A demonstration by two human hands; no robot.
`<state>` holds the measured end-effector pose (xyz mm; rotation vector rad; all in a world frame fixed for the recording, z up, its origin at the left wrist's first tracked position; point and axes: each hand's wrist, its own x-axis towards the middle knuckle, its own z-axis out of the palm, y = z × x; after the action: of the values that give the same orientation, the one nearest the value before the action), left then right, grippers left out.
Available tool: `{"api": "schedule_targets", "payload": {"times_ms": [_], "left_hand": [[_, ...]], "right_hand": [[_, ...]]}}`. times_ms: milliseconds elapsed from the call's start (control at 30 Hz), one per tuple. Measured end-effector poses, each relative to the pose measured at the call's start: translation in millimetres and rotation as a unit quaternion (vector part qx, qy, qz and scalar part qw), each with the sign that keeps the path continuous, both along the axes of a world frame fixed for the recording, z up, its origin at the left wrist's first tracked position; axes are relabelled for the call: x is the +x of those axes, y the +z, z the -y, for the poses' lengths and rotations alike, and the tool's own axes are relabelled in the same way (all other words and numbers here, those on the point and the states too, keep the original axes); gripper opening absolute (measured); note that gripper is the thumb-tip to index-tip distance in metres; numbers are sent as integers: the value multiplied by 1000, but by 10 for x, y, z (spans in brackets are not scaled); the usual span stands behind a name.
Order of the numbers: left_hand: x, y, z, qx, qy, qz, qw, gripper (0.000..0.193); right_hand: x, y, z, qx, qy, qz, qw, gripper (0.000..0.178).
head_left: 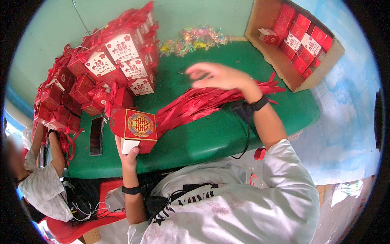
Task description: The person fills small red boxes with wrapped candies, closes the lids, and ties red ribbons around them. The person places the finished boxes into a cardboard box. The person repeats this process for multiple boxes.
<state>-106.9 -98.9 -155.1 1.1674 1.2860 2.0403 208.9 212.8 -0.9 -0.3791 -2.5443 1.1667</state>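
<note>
My left hand (129, 156) grips a red gift box (139, 132) from its near left side, with the thumb across a white flap. The box is tilted, and a round gold and blue emblem decorates its upward face. Its left end has a rounded red flap. Above a long bundle of red ribbons (195, 106), my right hand (219, 77) hangs in the air, somewhat blurred. Its fingers are loosely bent and apart, and nothing shows in them. The ribbons stretch across the green table (211, 134) from behind the box toward the right.
Finished-looking red and white boxes (122, 46) are stacked at the back left. A phone (96, 136) lies near them. Shiny wrapped pieces (195, 40) sit along the wall. A cardboard carton (280, 67) holds more boxes at the right. At far left, another person's arms (57, 152) reach under boxes.
</note>
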Motion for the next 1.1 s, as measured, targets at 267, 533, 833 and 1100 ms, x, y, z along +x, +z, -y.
{"api": "schedule_targets", "payload": {"times_ms": [267,533,833,1100], "left_hand": [[72,104,-15,-27,-5,-51,998,127],[33,96,3,-48,-3,-77,996,127],[39,112,-44,4,-32,-72,997,124],[56,117,40,-23,-9,-41,999,127]], "right_hand": [[1204,-318,-358,114,-112,189,969,136],[1045,-785,36,225,-101,175,953,122],[116,-1169,708,327,-158,145,920,96],[256,-868,819,329,-130,111,929,108]]}}
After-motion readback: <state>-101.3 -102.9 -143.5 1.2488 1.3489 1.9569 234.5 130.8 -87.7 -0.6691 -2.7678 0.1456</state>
